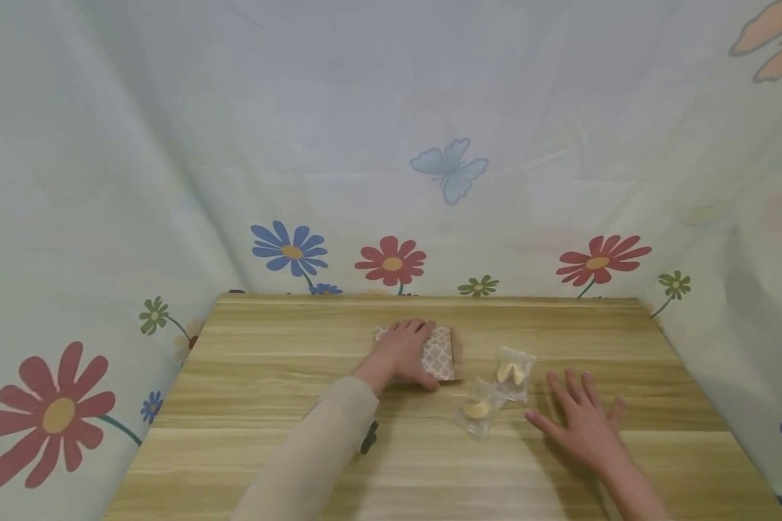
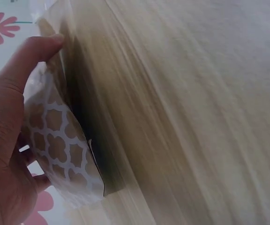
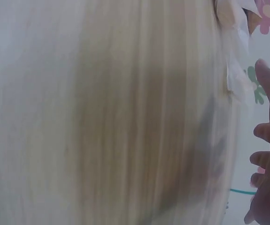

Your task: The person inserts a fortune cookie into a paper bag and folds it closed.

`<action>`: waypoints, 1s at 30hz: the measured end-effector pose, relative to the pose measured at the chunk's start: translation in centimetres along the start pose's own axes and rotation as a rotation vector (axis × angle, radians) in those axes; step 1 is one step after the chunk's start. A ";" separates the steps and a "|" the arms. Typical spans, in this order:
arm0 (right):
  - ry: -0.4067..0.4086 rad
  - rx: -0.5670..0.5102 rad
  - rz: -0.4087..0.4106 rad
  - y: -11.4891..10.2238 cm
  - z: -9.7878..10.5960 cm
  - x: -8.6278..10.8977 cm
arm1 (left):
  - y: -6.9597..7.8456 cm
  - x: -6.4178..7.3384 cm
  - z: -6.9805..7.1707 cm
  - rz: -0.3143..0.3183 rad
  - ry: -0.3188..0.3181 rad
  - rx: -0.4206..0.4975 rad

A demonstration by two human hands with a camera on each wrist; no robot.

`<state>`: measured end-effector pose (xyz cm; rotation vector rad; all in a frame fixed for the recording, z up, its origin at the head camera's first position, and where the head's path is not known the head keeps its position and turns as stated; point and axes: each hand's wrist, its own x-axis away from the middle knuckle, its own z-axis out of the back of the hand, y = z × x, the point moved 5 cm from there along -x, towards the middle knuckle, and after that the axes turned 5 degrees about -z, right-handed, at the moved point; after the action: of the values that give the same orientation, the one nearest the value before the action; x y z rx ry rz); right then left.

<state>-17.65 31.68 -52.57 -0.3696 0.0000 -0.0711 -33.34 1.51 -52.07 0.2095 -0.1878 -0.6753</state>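
Observation:
A small brown cardboard box with a white lattice pattern [image 1: 438, 354] lies toward the back of the table. My left hand [image 1: 400, 353] grips it from above, thumb along the near edge and fingers across the top. The left wrist view shows the box's patterned face [image 2: 59, 136] beside the thumb and fingertips. To the right of the box lie two clear wrapped packets, each with a pale yellow folded cookie, one farther back [image 1: 512, 373] and one nearer [image 1: 477, 409]. My right hand [image 1: 585, 427] is spread just right of the packets, holding nothing; the right wrist view shows its fingers [image 3: 262, 160] apart.
A wood-grain table [image 1: 267, 340] carries everything. A small dark object [image 1: 368, 438] sits beside the left sleeve, partly hidden. Floral cloth [image 1: 391, 210] hangs along the table's back and sides.

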 end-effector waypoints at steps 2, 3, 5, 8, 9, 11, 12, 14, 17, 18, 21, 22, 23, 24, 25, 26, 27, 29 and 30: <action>0.013 -0.017 0.014 -0.3 0.0 -0.1 | -0.1 0.1 -0.1 -0.015 0.020 0.005; 0.021 -0.024 0.021 -0.5 0.0 -0.1 | -0.2 0.1 -0.1 -0.021 0.031 0.010; 0.037 -0.046 0.036 -1.0 0.1 -0.2 | -0.3 0.3 -0.2 -0.029 0.050 0.036; 0.060 -0.076 0.060 -1.7 0.4 -0.2 | -0.5 0.6 -0.3 -0.036 0.072 0.070; 0.063 -0.089 0.066 -1.9 0.4 -0.2 | -0.5 0.7 -0.3 -0.039 0.077 0.079; 0.073 -0.115 0.085 -2.4 0.6 -0.3 | -0.6 1.0 -0.4 -0.045 0.089 0.093; 0.078 -0.130 0.097 -2.6 0.6 -0.3 | -0.6 1.1 -0.4 -0.049 0.096 0.097; 0.093 -0.155 0.121 -3.1 0.7 -0.4 | -0.7 1.4 -0.4 -0.056 0.111 0.108; 0.113 -0.197 0.144 -3.9 0.9 -0.5 | -0.8 1.9 -0.4 -0.063 0.131 0.133; 0.116 -0.212 0.146 -4.1 0.9 -0.5 | -0.8 2.0 -0.5 -0.065 0.135 0.137; 0.115 -0.262 0.147 -4.9 0.9 -0.5 | -0.9 2.6 -0.6 -0.070 0.150 0.161; 0.108 -0.280 0.148 -5.1 0.9 -0.5 | -1.0 2.8 -0.6 -0.071 0.153 0.166; 0.094 -0.305 0.146 -5.4 0.8 -0.5 | -1.0 3.0 -0.6 -0.070 0.156 0.174; 0.079 -0.333 0.144 -5.6 0.6 -0.6 | -1.0 3.2 -0.6 -0.069 0.160 0.183; 0.061 -0.366 0.142 -5.8 0.5 -0.6 | -1.1 3.4 -0.6 -0.068 0.163 0.193; 0.041 -0.398 0.138 -6.0 0.2 -0.6 | -1.1 3.6 -0.6 -0.065 0.163 0.201; 0.023 -0.426 0.133 -6.1 0.0 -0.7 | -1.1 3.8 -0.6 -0.064 0.163 0.201; -0.002 -0.472 0.115 -6.2 -0.5 -0.7 | -1.2 4.1 -0.6 -0.064 0.163 0.203; -0.010 -0.483 0.109 -6.2 -0.7 -0.8 | -1.2 4.2 -0.7 -0.066 0.165 0.200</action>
<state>-18.86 25.71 -51.01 -0.8521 0.0283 0.0403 -30.71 -2.00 -52.60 0.4635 -0.0902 -0.7018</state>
